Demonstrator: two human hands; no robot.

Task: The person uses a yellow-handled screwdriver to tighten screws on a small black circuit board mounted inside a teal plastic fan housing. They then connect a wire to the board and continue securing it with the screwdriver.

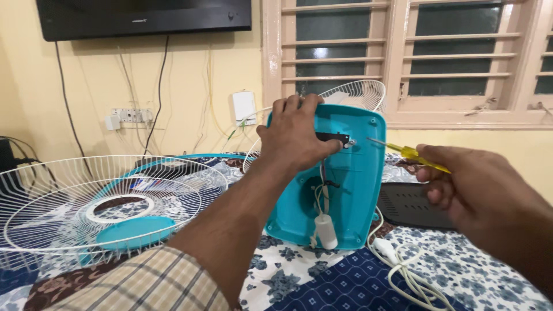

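1. Head view: the left hand [296, 135] grips the top of a teal fan housing [345, 184], which stands upright on a floral bedsheet [345, 282]; its fingers are closed around a small black part [333, 138].
2. The right hand [472, 184] is closed on a yellow-handled screwdriver [406, 152], its tip just beside a screw at the housing's upper edge.
3. A white capacitor [326, 230] hangs from wires inside the housing.
4. A white wire fan guard [86, 201] lies to the left, and a white cord [409, 270] lies below the housing.
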